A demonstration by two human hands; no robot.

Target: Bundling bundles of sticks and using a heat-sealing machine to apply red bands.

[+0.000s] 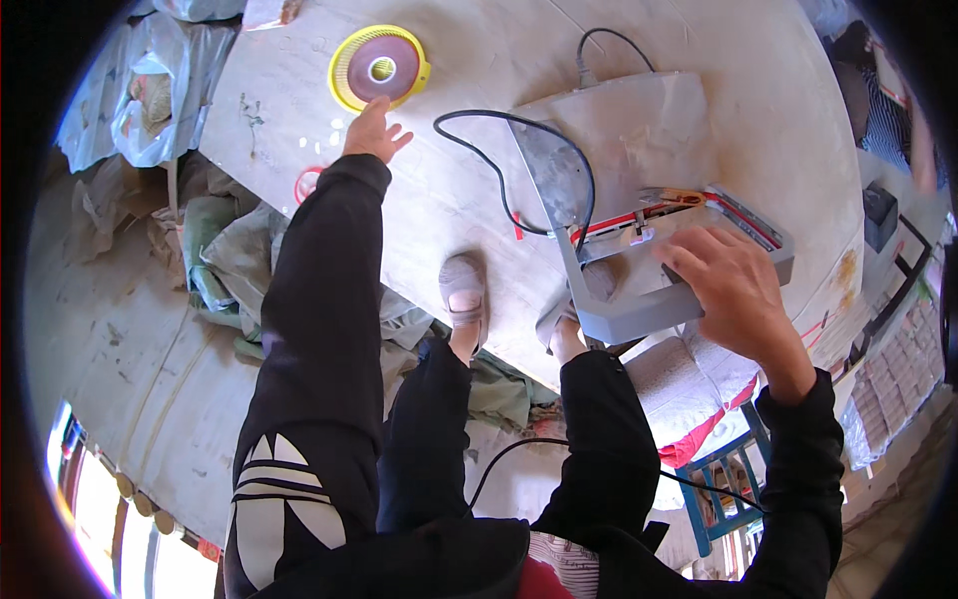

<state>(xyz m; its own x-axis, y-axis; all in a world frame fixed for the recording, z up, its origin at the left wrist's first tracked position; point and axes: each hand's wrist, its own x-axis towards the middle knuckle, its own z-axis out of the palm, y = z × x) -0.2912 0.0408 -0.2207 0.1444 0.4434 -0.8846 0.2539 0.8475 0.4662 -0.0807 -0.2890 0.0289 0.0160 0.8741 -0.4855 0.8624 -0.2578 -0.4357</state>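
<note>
My left hand [375, 133] reaches out with its fingers apart, the fingertips at the near rim of a round yellow plastic basket [340, 82]. Inside the basket lies a flat brownish-red disc-shaped roll [399, 58] with a pale core. My right hand [731, 292] is bent over the near bar of a grey device that looks like a bag sealer [639, 311], its fingers curled around the bar. Red strips [614, 222] run along the device's far side. My right palm hides part of the bar.
A black cord [489, 113] loops across the pale surface [469, 50] beside a dusty grey metal panel [639, 120]. A red ring [307, 184] lies near my left sleeve. My grey shoes [464, 290] show below. Crumpled sacks [235, 250] line the left; a blue chair [723, 479] stands lower right.
</note>
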